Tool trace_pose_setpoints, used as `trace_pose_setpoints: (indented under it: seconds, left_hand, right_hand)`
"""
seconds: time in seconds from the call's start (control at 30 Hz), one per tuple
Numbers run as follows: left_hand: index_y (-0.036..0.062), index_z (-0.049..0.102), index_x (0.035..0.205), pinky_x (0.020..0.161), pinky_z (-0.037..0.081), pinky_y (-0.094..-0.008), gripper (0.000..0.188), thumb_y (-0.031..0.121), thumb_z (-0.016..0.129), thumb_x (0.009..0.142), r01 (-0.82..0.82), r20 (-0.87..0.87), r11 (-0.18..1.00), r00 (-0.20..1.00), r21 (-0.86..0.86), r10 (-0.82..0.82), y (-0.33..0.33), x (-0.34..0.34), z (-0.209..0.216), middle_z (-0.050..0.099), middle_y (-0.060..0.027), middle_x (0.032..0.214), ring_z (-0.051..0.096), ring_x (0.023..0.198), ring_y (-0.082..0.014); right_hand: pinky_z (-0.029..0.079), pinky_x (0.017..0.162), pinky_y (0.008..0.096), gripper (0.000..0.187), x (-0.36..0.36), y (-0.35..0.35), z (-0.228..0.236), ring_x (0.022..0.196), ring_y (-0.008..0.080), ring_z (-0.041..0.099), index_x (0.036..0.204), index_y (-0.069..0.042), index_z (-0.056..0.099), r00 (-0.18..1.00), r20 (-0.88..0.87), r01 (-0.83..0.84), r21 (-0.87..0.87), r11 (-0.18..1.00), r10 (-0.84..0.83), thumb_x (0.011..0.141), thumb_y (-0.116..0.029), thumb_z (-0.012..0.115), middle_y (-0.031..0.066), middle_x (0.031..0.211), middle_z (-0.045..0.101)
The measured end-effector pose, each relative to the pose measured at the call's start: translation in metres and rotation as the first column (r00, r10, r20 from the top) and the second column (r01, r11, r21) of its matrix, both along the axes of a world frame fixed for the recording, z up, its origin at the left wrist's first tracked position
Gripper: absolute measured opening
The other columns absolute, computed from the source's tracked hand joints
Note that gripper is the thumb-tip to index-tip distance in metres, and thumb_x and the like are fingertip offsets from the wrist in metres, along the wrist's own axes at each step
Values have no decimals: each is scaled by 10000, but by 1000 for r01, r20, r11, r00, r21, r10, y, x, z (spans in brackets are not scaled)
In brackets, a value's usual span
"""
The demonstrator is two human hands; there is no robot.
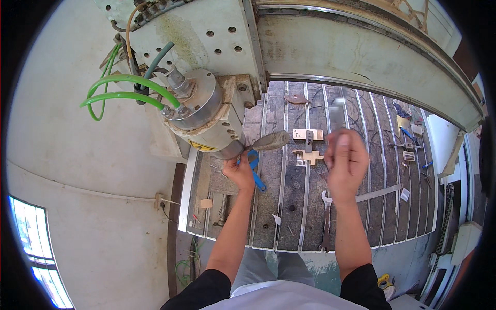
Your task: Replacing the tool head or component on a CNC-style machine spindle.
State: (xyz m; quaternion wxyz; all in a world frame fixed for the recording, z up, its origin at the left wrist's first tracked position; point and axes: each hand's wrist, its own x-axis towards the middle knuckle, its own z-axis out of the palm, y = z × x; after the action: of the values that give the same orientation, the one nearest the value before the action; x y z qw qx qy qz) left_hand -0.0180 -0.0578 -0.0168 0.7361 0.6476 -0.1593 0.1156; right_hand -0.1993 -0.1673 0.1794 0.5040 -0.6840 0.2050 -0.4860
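At the left, we are seeing the machine's spindle [199,113] hanging beside the surface [268,206], and our left hand [239,173] is sitting right under its nose. That forearm is slanting up and slightly rightward from the lower edge, with the fingers pointing upward; we are not managing to tell how tightly they are closing, or whether they are gripping the grey-brown tool [271,140] that is jutting rightward from the nose. We are judging that the work at the spindle is under way: the tool already seems to be seated there, but whether anything is loosened or tightened is not showing. Just beside the left wrist, a blue-handled tool [260,182] is lying unused. Farther right, a clamp [309,140] is lying across two brass-coloured pieces [305,134], and nearer us an open-ended wrench [326,217] is lying idle. Our right hand [347,163] is holding a motion-blurred metallic object [337,111] in curled fingers, its forearm rising nearly upright; as we are judging it, bringing that object to the spindle side is what is left.
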Motion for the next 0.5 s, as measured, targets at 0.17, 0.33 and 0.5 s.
trace_pose_setpoints:
  seconds: [0.17,0.33,0.5]
  left_hand:
    - [-74,612,966,808,453,-265,175,-82,652,796,6,30,998,1000,64,-8,-1,0,-5,667,-88,944,598,869,-123]
    - [-79,610,969,819,453,-269,168,-88,635,804,-7,30,1000,1000,12,7,2,2,-5,666,-97,954,599,884,-128]
    - [-83,606,974,818,454,-271,164,-83,629,812,34,32,999,999,27,-35,2,1,2,663,-99,963,599,886,-133]
  right_hand:
    - [345,460,256,218,9,-4,-34,526,71,455,863,16,571,998,55,48,-199,979,-38,957,-170,510,22,605,502]
    - [350,457,253,227,6,-5,-22,528,69,462,838,16,563,970,-243,-42,-187,981,-4,959,-166,501,32,636,515]
    - [327,450,245,344,-3,10,11,512,57,441,727,16,552,951,305,1,175,985,-55,978,-201,461,20,611,497]
